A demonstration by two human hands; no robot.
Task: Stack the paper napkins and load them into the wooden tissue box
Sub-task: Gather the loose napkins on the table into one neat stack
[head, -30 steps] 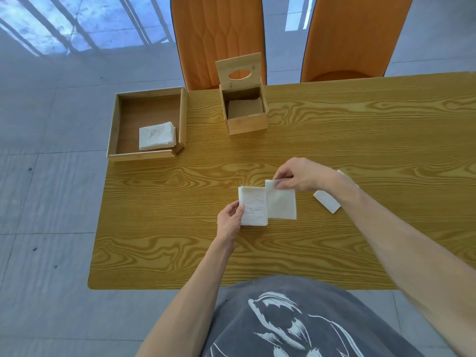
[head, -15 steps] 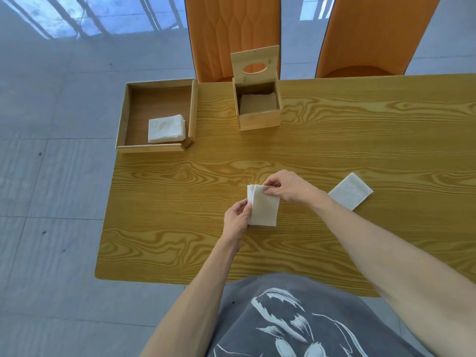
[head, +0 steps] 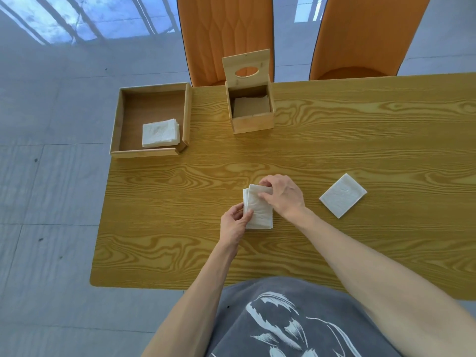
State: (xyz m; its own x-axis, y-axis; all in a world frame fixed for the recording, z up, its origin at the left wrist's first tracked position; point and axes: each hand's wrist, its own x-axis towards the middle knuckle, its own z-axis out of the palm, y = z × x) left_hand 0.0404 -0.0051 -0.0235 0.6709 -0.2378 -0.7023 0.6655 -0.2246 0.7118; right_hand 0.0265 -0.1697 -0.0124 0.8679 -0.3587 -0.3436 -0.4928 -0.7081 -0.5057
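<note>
A small stack of white paper napkins (head: 260, 213) lies on the wooden table in front of me. My left hand (head: 234, 224) pinches its lower left edge. My right hand (head: 282, 195) rests on its top right part, fingers pressing the top napkin. One more folded napkin (head: 343, 195) lies alone to the right. The wooden tissue box (head: 253, 122) stands at the far middle with its lid (head: 246, 70) tipped up and something flat and pale inside. A further pile of napkins (head: 160, 132) sits in the wooden tray (head: 117, 124) at the far left.
Two orange chairs (head: 226, 34) stand behind the table's far edge. The table (head: 360, 140) ends at the left just past the tray and near my body at the front. Grey tiled floor lies to the left.
My right hand has brought a napkin leftward onto the stack and now presses it down, squared with the rest. The left hand kept its hold. The lone napkin on the right came into full view.
</note>
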